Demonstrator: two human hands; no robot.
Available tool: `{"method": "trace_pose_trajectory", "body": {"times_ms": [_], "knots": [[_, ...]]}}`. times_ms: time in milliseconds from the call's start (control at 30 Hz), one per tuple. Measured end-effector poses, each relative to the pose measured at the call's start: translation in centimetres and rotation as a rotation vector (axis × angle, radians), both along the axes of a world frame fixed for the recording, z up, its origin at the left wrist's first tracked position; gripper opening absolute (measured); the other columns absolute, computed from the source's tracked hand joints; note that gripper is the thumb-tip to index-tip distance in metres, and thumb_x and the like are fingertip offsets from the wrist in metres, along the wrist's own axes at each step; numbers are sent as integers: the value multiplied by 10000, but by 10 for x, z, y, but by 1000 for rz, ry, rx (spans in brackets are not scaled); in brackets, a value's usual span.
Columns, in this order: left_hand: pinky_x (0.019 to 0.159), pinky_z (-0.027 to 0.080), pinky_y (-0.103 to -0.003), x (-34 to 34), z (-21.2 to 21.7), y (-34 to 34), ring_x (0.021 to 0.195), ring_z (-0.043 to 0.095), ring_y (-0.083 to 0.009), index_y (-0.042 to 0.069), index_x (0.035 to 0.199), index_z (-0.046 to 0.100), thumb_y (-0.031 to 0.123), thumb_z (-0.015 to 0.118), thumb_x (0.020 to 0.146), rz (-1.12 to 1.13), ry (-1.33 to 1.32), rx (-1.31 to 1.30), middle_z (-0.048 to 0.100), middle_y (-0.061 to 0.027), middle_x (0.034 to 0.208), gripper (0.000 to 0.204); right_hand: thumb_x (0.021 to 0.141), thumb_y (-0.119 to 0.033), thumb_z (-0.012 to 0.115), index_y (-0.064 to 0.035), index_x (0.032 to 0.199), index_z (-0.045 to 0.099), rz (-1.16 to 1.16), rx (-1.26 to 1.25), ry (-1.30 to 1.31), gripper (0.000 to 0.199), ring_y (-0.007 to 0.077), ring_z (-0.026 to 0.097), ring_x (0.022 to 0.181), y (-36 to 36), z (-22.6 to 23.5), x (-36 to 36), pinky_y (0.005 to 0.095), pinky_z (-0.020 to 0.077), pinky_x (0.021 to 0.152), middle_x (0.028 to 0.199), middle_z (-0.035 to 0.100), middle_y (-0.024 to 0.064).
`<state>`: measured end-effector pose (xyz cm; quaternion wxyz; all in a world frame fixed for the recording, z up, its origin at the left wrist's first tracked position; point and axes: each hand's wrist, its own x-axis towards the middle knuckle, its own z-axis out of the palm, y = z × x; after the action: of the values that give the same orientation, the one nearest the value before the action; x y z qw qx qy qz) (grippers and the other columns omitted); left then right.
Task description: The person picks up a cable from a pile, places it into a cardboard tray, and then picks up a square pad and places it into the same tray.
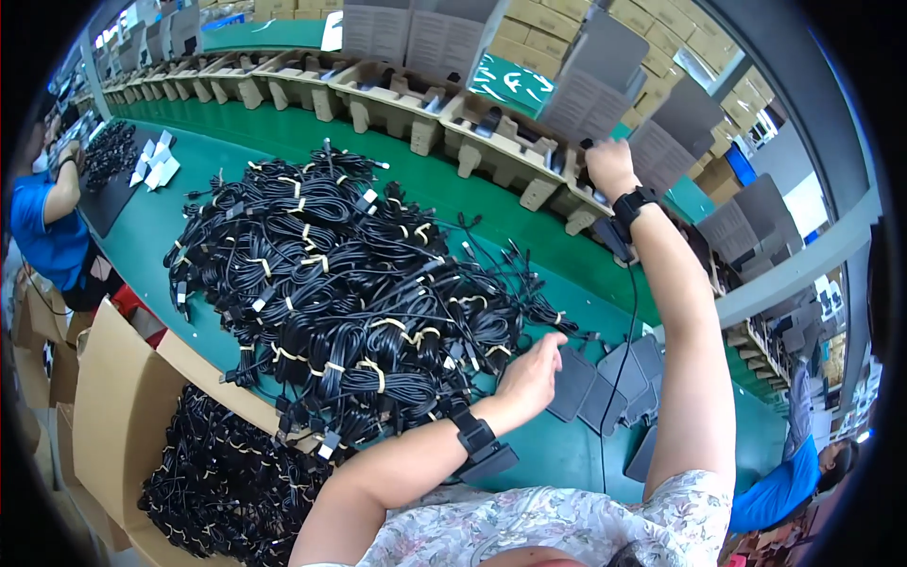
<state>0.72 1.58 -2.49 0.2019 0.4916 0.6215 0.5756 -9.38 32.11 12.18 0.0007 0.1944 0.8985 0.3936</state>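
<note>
A large heap of black cable bundles, tied with pale bands, covers much of the green table. My left hand is just off the heap's right edge, fingers stretched out and nothing visible in them. Several flat dark grey pouch-like pieces lie to its right. My right hand reaches far forward over a brown moulded-pulp tray in the row. Its fingers are curled down at the tray; whatever they hold is too small to make out. Black straps sit on both my wrists.
Pulp trays with raised grey printed cards line a green belt. An open cardboard box at lower left holds more cable bundles. A metal frame post stands right. Persons in blue work at far left and far right.
</note>
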Motion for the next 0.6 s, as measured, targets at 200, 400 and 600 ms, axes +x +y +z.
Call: {"method": "trace_pose_trajectory", "body": {"times_ms": [200, 400, 600], "knots": [[624, 480, -397, 3, 5, 1, 712, 587, -318, 19, 1179, 386, -47, 488, 841, -15, -37, -17, 551, -123, 822, 359, 860, -198, 499, 30, 927, 667, -288, -500, 364, 291, 362, 631, 949, 23, -25, -26, 430, 499, 781, 980, 651, 224], [623, 477, -404, 1, 7, 2, 722, 590, -325, 8, 1177, 388, -46, 502, 839, -25, -51, -47, 557, -131, 827, 361, 887, -254, 460, 43, 1028, 625, -346, -705, 382, 368, 392, 608, 988, 47, -29, -23, 444, 487, 835, 1069, 626, 238], [615, 475, -393, -3, 6, 2, 700, 577, -308, 1, 1178, 387, -45, 488, 848, -35, -19, -11, 548, -128, 826, 348, 866, -201, 486, 43, 986, 628, -334, -814, 1011, 306, 400, 610, 970, 58, -76, -5, 444, 488, 833, 1033, 628, 256]]}}
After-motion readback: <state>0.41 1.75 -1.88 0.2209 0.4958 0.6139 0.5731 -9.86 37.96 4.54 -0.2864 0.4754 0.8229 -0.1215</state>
